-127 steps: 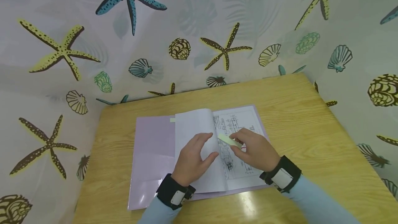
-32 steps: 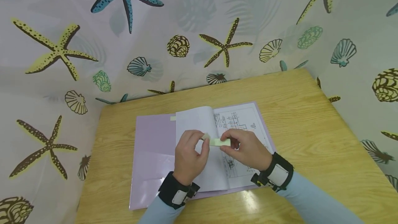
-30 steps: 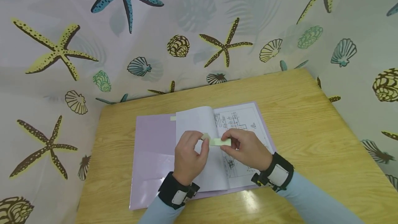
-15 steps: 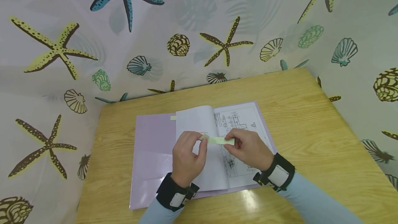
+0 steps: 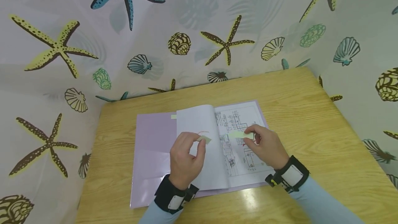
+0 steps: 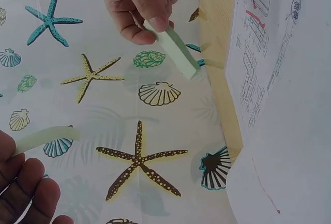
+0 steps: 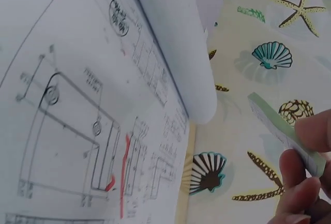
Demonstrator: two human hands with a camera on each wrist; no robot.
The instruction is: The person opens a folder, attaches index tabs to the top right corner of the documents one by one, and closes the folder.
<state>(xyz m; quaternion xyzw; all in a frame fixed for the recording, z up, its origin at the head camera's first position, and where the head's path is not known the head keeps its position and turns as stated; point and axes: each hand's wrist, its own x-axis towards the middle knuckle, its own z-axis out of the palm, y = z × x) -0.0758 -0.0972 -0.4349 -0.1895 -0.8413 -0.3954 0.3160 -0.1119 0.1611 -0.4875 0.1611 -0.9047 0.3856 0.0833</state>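
My left hand (image 5: 184, 158) pinches a single pale green sticky note (image 5: 205, 139) between thumb and fingertips, above the blank left page (image 5: 202, 179). In the left wrist view the sticky note (image 6: 46, 136) is a thin, slightly bent strip with its far end free. My right hand (image 5: 268, 146) holds the narrow pad of sticky notes (image 5: 237, 134) over the right page (image 5: 255, 174), which carries line drawings. Thick layered edges of the pad (image 7: 274, 123) show in the right wrist view. Both hands are apart from each other and from the paper.
The pages lie in an open purple folder (image 5: 152, 141) on a wooden table (image 5: 304, 127). A pale green tab (image 5: 173, 117) sticks out beside the left page's top corner. Cloth printed with starfish and shells (image 5: 149, 40) rises behind and beside the table.
The left hand has peeled one sticky note away from the pad, so the two are separate. The right hand has moved right with the pad; the left has shifted slightly left.
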